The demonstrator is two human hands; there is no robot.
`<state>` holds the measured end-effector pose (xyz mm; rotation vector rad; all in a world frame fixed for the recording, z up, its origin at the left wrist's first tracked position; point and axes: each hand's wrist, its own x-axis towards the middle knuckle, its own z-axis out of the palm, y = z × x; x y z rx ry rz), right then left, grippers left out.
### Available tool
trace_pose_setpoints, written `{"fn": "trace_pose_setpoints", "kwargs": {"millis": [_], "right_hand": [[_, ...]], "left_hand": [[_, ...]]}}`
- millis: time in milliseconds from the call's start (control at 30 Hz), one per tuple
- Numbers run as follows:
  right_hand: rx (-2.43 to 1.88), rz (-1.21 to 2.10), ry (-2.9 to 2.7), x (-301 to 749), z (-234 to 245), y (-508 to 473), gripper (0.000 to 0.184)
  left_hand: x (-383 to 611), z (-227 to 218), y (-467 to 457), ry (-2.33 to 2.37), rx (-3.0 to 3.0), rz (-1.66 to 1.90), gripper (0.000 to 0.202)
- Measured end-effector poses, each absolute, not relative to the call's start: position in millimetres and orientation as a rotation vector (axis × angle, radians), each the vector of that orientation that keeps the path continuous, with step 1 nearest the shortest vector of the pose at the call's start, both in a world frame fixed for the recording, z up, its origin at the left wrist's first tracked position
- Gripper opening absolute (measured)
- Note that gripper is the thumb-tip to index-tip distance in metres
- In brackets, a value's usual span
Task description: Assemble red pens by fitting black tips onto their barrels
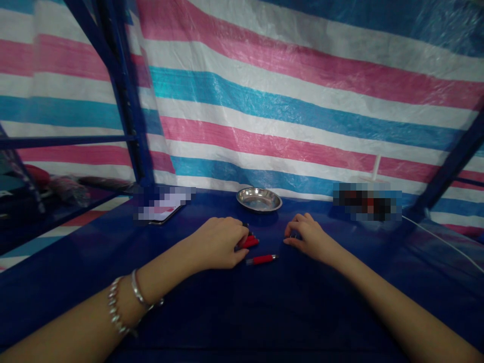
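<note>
My left hand [221,242] rests on the blue table [242,312], fingers curled round a small bunch of red, pen-like sticks [250,242] whose ends poke out to the right. One more red stick with a metal tip [261,259] lies loose on the table between my hands. My right hand [308,236] lies to the right with its fingers bent and pinched together; what they hold, if anything, is too small to make out. A silver metal dish [259,199] stands just beyond both hands.
A phone [166,209] lies at the back left of the table. A blurred dark object [366,201] sits at the back right, with a white cable [442,239] running off right. A striped tarpaulin [302,101] hangs behind; blue metal posts [128,101] stand left.
</note>
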<state>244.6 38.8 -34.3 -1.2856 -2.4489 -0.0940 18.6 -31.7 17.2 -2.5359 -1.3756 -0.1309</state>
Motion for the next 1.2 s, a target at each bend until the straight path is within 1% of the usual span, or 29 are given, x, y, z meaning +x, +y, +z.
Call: {"fn": "trace_pose_setpoints", "kwargs": {"millis": [333, 633, 867, 1033, 1200], "right_hand": [[-1.213, -0.124, -2.404, 243, -31, 35, 0.010], [-1.152, -0.037, -2.383, 238, -26, 30, 0.013], [-1.091, 0.014, -2.342, 236, -23, 27, 0.010], [-1.001, 0.160, -2.233, 233, -19, 24, 0.009], [-0.966, 0.448, -2.129, 231, -18, 24, 0.014]], "left_hand": [[15, 16, -29, -1.397, -2.499, -0.139, 0.013], [14, 12, -27, -1.352, -2.506, -0.078, 0.017], [16, 11, -28, -1.397, -2.495, -0.085, 0.017], [17, 12, -29, -1.355, -2.522, -0.142, 0.015], [20, 13, -29, -1.359, -2.518, -0.276, 0.020]]}}
